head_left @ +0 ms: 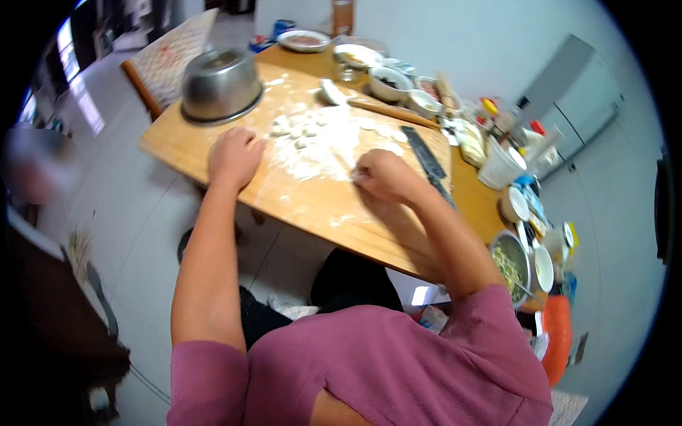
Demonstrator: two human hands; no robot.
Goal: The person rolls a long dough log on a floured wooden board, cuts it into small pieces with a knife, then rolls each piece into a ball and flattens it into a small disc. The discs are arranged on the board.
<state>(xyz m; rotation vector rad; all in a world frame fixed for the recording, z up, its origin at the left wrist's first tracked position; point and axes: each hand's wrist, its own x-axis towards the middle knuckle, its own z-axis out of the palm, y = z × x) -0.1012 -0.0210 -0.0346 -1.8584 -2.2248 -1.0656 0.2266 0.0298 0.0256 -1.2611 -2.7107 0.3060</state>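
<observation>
A large wooden board (pixel 312 206) dusted with flour lies on the table. Several small white dough pieces (pixel 298 130) sit in the floured patch near its middle. My left hand (pixel 234 156) rests on the board with its fingers curled, just left of the dough pieces, and nothing shows in it. My right hand (pixel 383 176) is bent over the right edge of the flour, fingers closed down on the board; whether a dough piece is under it is hidden. A wooden rolling pin (pixel 394 111) lies beyond the flour, and a dark cleaver (pixel 426 156) lies right of my right hand.
An upturned steel bowl (pixel 220 84) stands at the board's far left. Bowls and plates (pixel 387 82) crowd the far end of the table. Cups, bottles and a bowl of green filling (pixel 510 266) line the right side. A chair (pixel 167 60) stands beyond the board.
</observation>
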